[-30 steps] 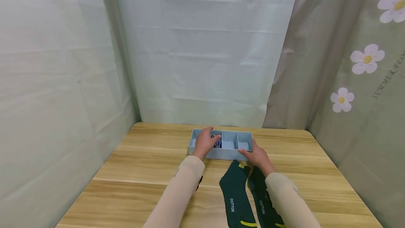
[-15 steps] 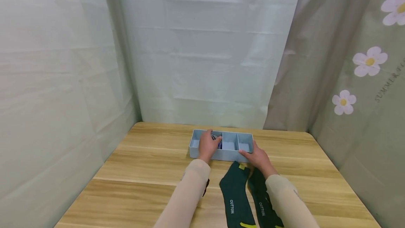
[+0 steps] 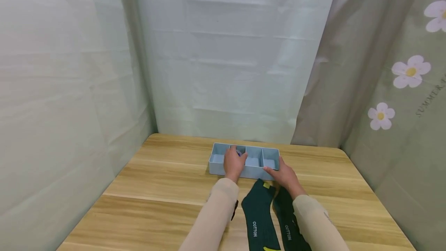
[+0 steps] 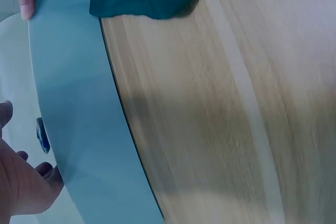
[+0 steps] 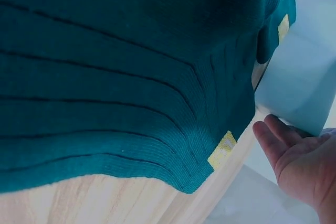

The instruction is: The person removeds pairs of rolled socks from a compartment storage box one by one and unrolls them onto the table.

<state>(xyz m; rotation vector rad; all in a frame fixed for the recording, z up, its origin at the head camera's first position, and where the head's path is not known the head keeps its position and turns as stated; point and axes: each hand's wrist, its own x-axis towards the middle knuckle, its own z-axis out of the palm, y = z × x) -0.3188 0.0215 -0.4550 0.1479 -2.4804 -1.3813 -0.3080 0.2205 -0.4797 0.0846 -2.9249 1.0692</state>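
Note:
A light blue divided box (image 3: 223,168) stands at the back of the table, with several compartments in a row. My left hand (image 3: 234,164) reaches over its front wall into the second compartment from the left. Between thumb and fingers a bit of a dark blue patterned bundle (image 4: 43,136) shows; its kind is mostly hidden. In the left wrist view the fingers stand apart around it. My right hand (image 3: 286,176) holds the box's right front corner, thumb on the front rim and fingers along the end wall. Two dark green socks (image 3: 258,212) marked COTTON lie flat before the box.
The wooden table (image 3: 146,189) runs out to both sides of the box. Pale cloth (image 3: 223,61) hangs behind and at the left, and a flowered curtain (image 3: 411,71) at the right. My right forearm partly covers the right-hand sock (image 3: 286,220).
My left hand has shifted slightly right within the box, covering more of the blue patterned bundle. The right hand keeps its place at the box's corner, and the socks have not moved.

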